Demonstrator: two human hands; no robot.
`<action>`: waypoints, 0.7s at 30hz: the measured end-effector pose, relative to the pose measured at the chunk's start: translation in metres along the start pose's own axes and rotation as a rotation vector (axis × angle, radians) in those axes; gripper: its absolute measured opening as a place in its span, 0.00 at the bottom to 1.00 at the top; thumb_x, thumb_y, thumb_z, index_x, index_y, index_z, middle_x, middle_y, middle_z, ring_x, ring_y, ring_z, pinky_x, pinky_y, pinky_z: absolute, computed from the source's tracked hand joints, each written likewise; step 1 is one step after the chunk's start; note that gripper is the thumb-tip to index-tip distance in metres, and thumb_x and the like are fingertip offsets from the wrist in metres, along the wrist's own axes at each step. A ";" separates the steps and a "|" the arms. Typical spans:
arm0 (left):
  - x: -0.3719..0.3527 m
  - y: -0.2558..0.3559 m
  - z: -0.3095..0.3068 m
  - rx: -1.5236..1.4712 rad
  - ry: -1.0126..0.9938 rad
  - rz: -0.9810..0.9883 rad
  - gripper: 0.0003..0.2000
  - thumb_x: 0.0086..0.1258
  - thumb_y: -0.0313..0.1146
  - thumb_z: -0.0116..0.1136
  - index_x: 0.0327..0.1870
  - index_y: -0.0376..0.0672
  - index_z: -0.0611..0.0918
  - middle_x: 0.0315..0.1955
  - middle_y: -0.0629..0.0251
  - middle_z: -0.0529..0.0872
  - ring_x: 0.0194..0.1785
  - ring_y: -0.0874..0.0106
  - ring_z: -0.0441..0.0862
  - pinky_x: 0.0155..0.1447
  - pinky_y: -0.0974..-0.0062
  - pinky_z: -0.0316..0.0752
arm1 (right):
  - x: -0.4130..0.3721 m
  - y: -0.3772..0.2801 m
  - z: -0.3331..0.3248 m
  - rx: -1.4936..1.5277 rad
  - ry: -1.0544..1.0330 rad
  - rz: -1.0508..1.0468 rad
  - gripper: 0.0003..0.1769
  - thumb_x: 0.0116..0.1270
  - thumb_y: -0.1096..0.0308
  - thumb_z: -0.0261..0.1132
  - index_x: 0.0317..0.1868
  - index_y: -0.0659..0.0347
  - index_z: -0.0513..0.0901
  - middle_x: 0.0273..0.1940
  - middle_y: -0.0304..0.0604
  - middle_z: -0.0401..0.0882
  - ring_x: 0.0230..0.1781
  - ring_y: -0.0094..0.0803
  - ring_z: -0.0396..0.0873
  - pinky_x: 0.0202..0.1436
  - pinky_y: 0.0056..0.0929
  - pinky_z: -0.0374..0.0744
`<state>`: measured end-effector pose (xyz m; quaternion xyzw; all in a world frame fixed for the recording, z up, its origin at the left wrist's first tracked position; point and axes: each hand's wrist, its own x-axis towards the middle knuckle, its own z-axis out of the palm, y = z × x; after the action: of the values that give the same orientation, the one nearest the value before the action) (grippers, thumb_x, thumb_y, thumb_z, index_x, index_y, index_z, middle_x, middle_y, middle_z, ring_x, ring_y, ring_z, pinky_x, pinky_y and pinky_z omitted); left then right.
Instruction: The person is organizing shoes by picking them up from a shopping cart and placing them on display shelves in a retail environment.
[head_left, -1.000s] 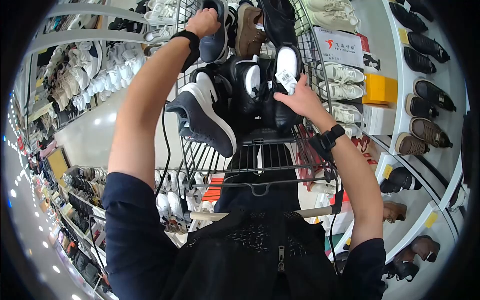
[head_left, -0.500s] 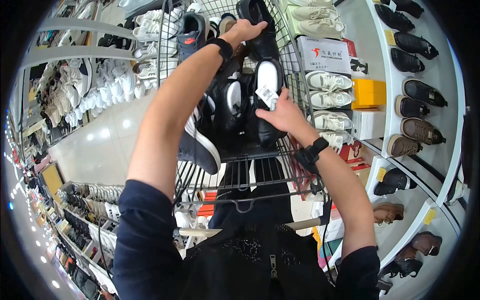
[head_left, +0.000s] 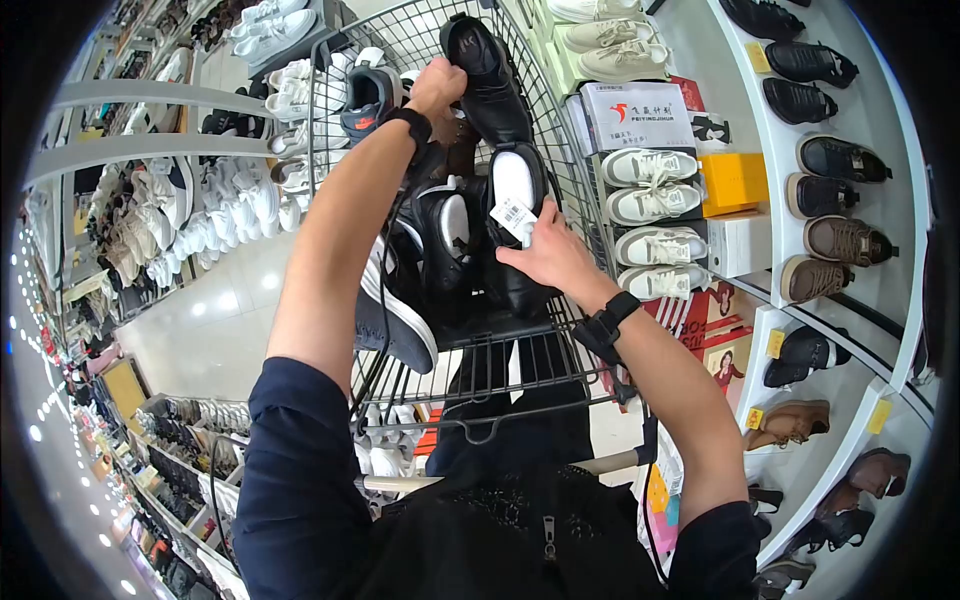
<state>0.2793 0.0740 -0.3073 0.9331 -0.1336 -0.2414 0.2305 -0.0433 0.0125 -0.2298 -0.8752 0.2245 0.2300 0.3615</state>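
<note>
Item, our left hand [head_left: 437, 86]: fingers curled in at the side of an upper black shoe [head_left: 490, 95], whose opening faces us; whether they pinch it, we cannot tell. Item, our right hand [head_left: 560, 255]: thumb and forefinger spread about the lower black shoe [head_left: 514, 180], pale insole up, probably to steady it; a firm grip cannot be made out. Item, a white tag [head_left: 514, 218], lying over that shoe beside the forefinger, its printed side towards us and so exposed to view. Item, a dark shoe with a pale insole [head_left: 450, 225], just left of it. Item, a grey shoe [head_left: 405, 335], tilted, white sole outward, seemingly for want of flat room. All lie in the wire cart [head_left: 565, 150]. Beyond its right side: white sneakers [head_left: 652, 203], a logo box [head_left: 637, 117].
</note>
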 end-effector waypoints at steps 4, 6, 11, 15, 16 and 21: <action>-0.051 0.005 -0.052 0.038 0.307 0.065 0.24 0.74 0.48 0.48 0.51 0.32 0.83 0.49 0.34 0.85 0.57 0.39 0.81 0.62 0.50 0.74 | -0.007 -0.003 0.000 0.044 -0.023 0.036 0.69 0.52 0.41 0.75 0.75 0.81 0.45 0.65 0.81 0.66 0.61 0.67 0.76 0.66 0.48 0.76; -0.065 -0.005 -0.081 0.028 0.417 0.140 0.24 0.76 0.48 0.51 0.48 0.30 0.82 0.43 0.36 0.86 0.52 0.40 0.83 0.56 0.52 0.75 | -0.009 -0.002 0.003 0.049 0.001 0.036 0.69 0.52 0.41 0.74 0.77 0.79 0.44 0.65 0.80 0.66 0.63 0.67 0.75 0.68 0.47 0.75; -0.156 -0.011 -0.182 0.078 0.406 0.206 0.23 0.76 0.49 0.51 0.49 0.34 0.82 0.43 0.41 0.87 0.52 0.44 0.84 0.56 0.52 0.76 | -0.009 -0.002 0.002 0.097 -0.005 0.042 0.72 0.51 0.39 0.75 0.80 0.73 0.42 0.67 0.77 0.66 0.66 0.67 0.72 0.70 0.49 0.72; -0.229 -0.051 -0.218 -0.001 0.400 0.153 0.23 0.75 0.48 0.54 0.45 0.31 0.82 0.30 0.45 0.87 0.40 0.50 0.87 0.47 0.58 0.78 | 0.001 0.006 0.003 0.148 0.102 -0.004 0.68 0.51 0.38 0.74 0.78 0.74 0.47 0.67 0.75 0.69 0.67 0.65 0.72 0.70 0.47 0.73; -0.263 -0.045 -0.223 -0.082 0.387 0.138 0.22 0.76 0.46 0.56 0.42 0.28 0.82 0.24 0.51 0.85 0.33 0.62 0.87 0.40 0.65 0.78 | 0.000 0.004 0.000 0.155 0.172 -0.015 0.66 0.52 0.39 0.74 0.77 0.74 0.49 0.65 0.73 0.71 0.66 0.63 0.74 0.69 0.45 0.73; -0.363 -0.063 -0.221 -0.581 0.233 -0.022 0.17 0.79 0.40 0.53 0.52 0.31 0.82 0.39 0.64 0.88 0.38 0.75 0.88 0.47 0.73 0.84 | -0.019 -0.012 -0.032 0.207 0.192 -0.036 0.66 0.50 0.35 0.73 0.75 0.75 0.52 0.64 0.71 0.74 0.65 0.60 0.76 0.68 0.42 0.74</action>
<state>0.0939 0.3402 -0.0254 0.8509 -0.0216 -0.1635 0.4988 -0.0441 0.0008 -0.1923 -0.8552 0.2648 0.1143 0.4306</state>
